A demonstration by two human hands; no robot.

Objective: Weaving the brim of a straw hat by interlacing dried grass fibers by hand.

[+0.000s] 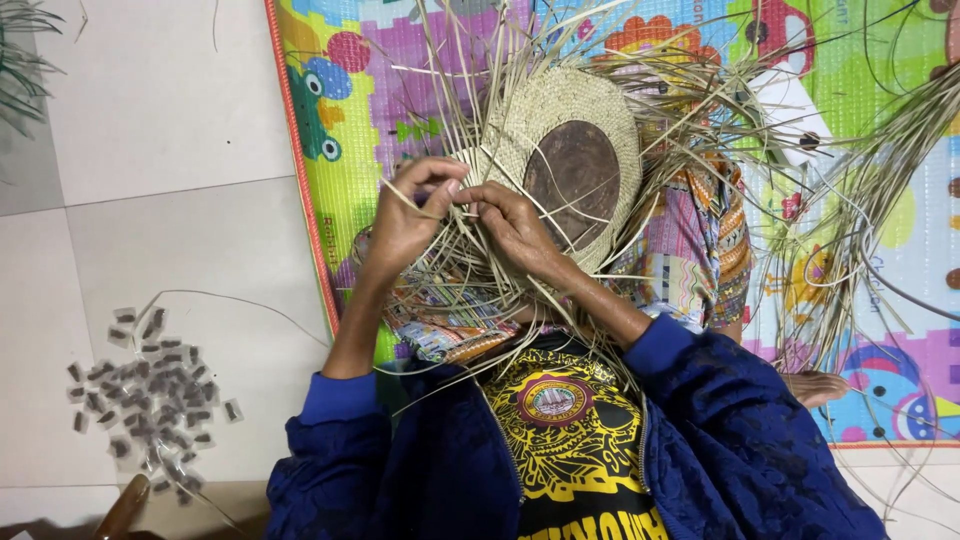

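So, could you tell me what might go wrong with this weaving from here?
The long loose dry straw strands fan out and cross all round the round woven straw piece, so they could tangle or snap. Both the left hand and right hand pinch thin strands close together; one could slip and loosen the weave.

Both hands (460, 215) on woven hat (570, 150)

A heap of small clear packets (150, 405) lies on the floor tiles (150, 120)

Your straw weave (560, 110) was pale tan around a dark brown disc (572, 180); the mat (330, 110) bright, cartoon-patterned; your sleeves (340, 400) blue.
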